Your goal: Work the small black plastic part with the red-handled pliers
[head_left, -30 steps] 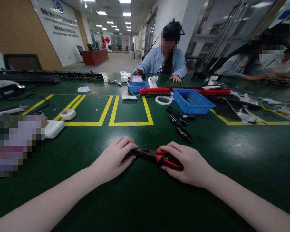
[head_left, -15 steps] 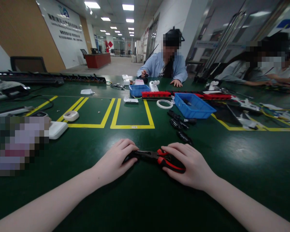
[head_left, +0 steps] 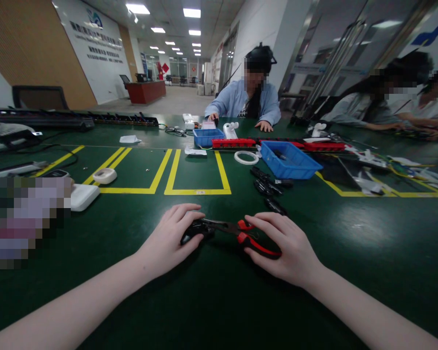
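My right hand (head_left: pixel 282 243) is closed on the red-and-black handles of long-nose pliers (head_left: pixel 257 245), whose jaws point left. A small shiny black part (head_left: pixel 190 232) lies in my left hand (head_left: pixel 175 232), between thumb and fingers and partly hidden by them. The plier tips reach this part; whether they grip it I cannot tell. Just beyond the pliers, several similar black parts (head_left: pixel 264 182) lie in a loose pile on the green table (head_left: pixel 219 301).
Behind the pile stands a blue bin (head_left: pixel 290 160), with a smaller blue bin (head_left: pixel 209 137) farther back. A white tape roll (head_left: pixel 246 157), red strips (head_left: pixel 233 143) and a white box (head_left: pixel 83 197) lie around. A person (head_left: pixel 248 102) sits opposite; others sit at the right.
My left fingers have loosened and lifted a little, so more of the black part shows. The pliers' handles are slightly wider apart. The person opposite has lowered one hand.
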A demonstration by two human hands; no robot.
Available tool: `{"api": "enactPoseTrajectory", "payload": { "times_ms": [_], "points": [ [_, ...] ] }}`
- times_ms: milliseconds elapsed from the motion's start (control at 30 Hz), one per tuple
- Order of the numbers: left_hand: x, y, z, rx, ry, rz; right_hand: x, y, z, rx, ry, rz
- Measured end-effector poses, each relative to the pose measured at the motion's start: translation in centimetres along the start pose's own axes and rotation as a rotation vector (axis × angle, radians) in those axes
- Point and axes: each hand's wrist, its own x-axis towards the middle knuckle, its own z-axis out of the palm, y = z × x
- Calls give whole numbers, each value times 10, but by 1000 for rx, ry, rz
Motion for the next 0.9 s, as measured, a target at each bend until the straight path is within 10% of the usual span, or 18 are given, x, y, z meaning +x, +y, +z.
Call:
{"api": "enactPoseTrajectory", "payload": {
  "times_ms": [700, 900],
  "points": [
    [0, 1, -1, -43, 29, -14, -1, 0, 1, 7, 37, 54],
    [1, -4, 5, 24, -135, 50, 0, -2, -1, 28, 7, 62]
  ]
}}
